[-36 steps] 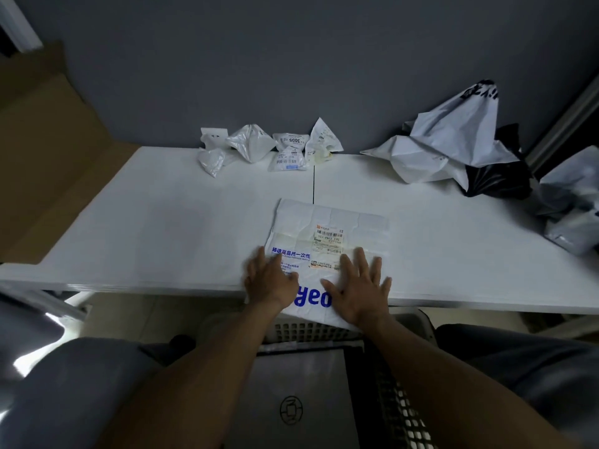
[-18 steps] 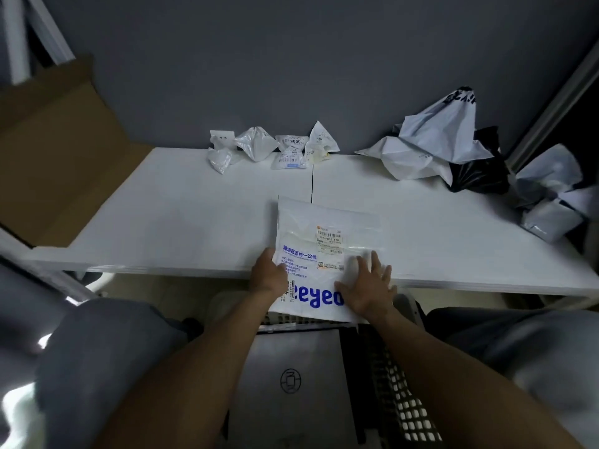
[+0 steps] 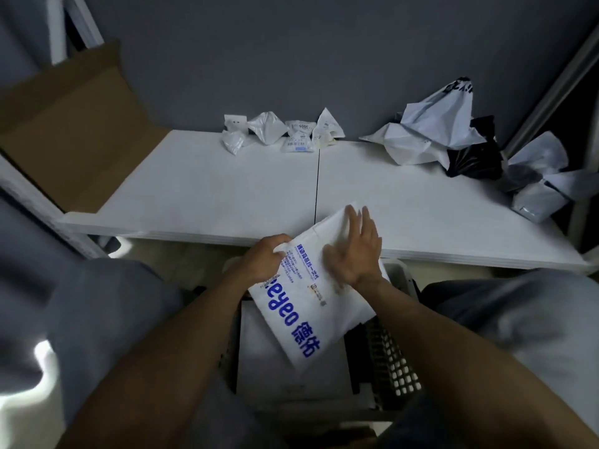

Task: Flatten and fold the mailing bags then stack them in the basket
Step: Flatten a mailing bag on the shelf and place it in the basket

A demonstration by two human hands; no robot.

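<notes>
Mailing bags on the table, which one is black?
The crumpled black plastic bag at the far right of the white table, tucked beneath the big crumpled white plastic bag. Every other bag in view is white or pale grey.

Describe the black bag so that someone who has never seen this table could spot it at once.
Start at the white table and go to its far right corner. A heap of crumpled white mailing bags lies there. The black bag sits wedged at the heap's right side, the only black one among them.

The blurred right hand [image 3: 355, 254] covers part of the mailing bag [image 3: 293, 322].
</notes>
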